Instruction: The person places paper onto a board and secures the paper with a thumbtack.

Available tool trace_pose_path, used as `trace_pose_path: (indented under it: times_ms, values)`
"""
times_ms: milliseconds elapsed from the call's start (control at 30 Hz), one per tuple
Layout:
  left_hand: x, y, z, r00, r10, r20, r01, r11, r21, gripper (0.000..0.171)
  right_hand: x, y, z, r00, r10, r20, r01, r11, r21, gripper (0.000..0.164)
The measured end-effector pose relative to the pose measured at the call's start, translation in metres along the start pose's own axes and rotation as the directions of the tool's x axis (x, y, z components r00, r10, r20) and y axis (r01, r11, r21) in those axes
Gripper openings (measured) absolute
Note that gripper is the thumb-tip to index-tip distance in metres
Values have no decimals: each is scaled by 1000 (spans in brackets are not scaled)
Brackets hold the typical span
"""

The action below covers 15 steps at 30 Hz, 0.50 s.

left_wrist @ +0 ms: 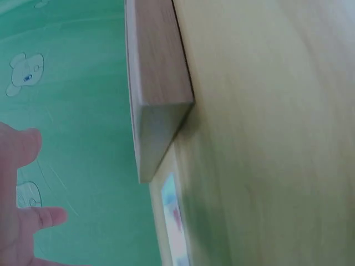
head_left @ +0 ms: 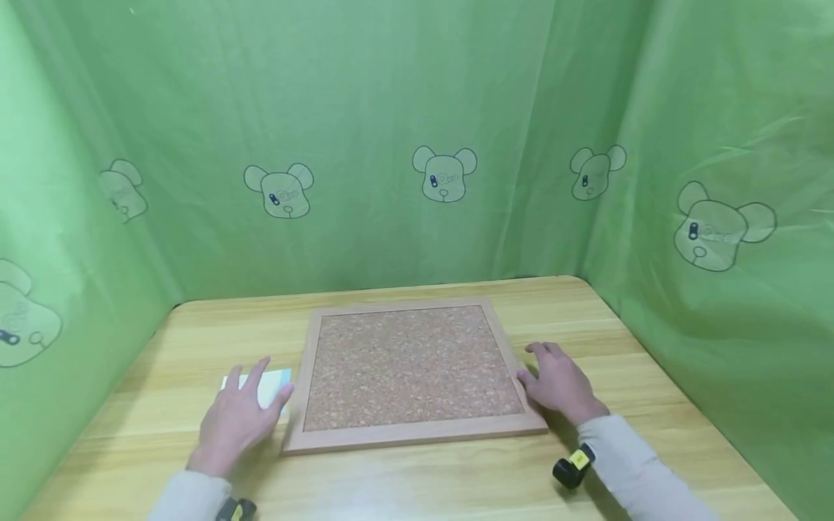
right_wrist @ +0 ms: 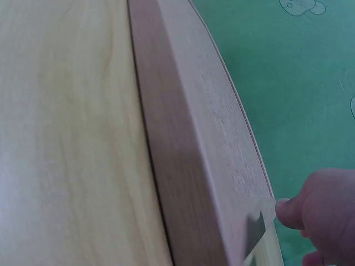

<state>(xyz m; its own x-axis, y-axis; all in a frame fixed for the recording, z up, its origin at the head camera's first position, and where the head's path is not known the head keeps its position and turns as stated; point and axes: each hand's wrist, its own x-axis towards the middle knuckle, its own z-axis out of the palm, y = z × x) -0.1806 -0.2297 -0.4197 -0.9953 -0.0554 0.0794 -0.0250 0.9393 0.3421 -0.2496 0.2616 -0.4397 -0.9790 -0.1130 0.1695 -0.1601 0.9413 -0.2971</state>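
A cork board (head_left: pixel 413 365) in a light wooden frame lies flat on the table, cork side up. My left hand (head_left: pixel 237 420) hovers beside its left edge, fingers spread, thumb pointing toward the frame. Under those fingers lies a small white card with a blue strip (head_left: pixel 276 383), partly covered by the hand; in the left wrist view the card (left_wrist: pixel 175 221) shows past the frame's corner. On the other side, my right hand (head_left: pixel 560 383) is at the right edge of the board, fingers loosely bent. Its thumb (right_wrist: pixel 291 213) reaches the frame's edge in the right wrist view.
The wood-grain table (head_left: pixel 365 485) extends around the board on all sides. Green curtains (head_left: pixel 378 87) printed with bear heads enclose the back, left and right. A small black device with a yellow label (head_left: pixel 573 465) is on the right wrist.
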Motion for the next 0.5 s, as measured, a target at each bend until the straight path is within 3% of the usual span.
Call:
trace_pose_path:
  times_ms: [200, 400, 500]
  values:
    - [5, -14, 0, 996, -77, 50, 78, 997, -16, 85, 4, 9, 0, 999, 7, 42, -8, 1000, 26, 45]
    - [6, -26, 0, 977, -170, 131, 177, 983, -42, 82, 5, 19, 0, 998, 2, 69, -6, 998, 62, 40]
    - [6, -31, 1, 973, -183, 141, 192, 980, -54, 85, 7, 24, 1, 996, 9, 87, -16, 997, 79, 39]
